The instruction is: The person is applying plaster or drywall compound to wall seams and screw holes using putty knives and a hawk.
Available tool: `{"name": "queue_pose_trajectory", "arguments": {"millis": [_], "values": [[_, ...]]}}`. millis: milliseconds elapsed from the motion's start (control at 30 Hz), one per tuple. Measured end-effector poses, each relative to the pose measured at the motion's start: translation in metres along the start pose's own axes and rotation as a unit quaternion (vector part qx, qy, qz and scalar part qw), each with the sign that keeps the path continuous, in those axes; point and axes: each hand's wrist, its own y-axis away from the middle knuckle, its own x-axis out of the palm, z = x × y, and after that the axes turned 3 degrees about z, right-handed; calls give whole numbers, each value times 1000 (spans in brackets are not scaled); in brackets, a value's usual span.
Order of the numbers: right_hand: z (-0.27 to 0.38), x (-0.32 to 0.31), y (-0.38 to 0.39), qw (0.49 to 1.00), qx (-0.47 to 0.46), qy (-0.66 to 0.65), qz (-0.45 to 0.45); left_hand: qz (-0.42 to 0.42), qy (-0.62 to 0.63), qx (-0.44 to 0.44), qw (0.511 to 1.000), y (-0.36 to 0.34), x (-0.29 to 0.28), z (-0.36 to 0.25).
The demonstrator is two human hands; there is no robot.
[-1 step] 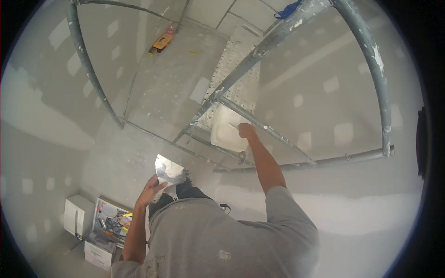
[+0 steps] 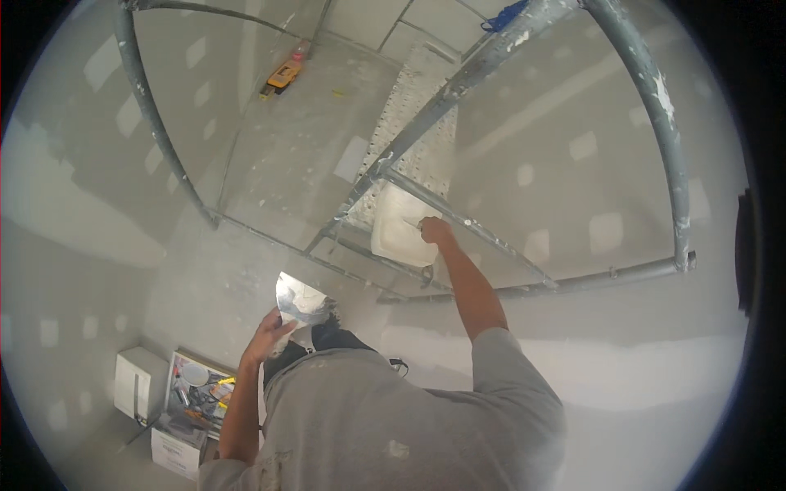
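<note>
My left hand [image 2: 266, 335] is closed on a wide taping knife [image 2: 301, 301], held in front of my waist. The knife's broad metal blade shines and carries smears of compound. My right arm reaches forward to a white tub [image 2: 395, 233] of pale joint compound, which sits at the near end of a perforated scaffold plank [image 2: 399, 135]. Over the tub's right side, my right hand [image 2: 434, 230] is closed round a thin tool whose end points into the compound. Its handle is hidden in my fist, so I cannot make out its exact kind.
Grey scaffold tubes [image 2: 454, 90] cross around the plank and tub. A yellow-orange tool [image 2: 282, 75] lies on the floor at the far left. Low at the left stand a white box [image 2: 141, 383], a tray of tools [image 2: 196, 385] and a carton [image 2: 178, 452]. Patched plasterboard walls [image 2: 565, 188] rise alongside.
</note>
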Motion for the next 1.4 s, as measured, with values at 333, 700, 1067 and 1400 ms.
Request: {"name": "queue_pose_trajectory", "arguments": {"millis": [333,700,1067,1400], "values": [[20,26,144,969,16,-179,-168,85,-48,30,995,-49,23,-16],[44,85,201,821,18,-439,-366,230,-52,-66,970,-180,79,-3],[85,93,221,977,127,-85,-152,217,-80,-106,967,-193,65,13],[48,102,232,972,74,-105,-197,168,77,-90,979,-240,101,41]]}}
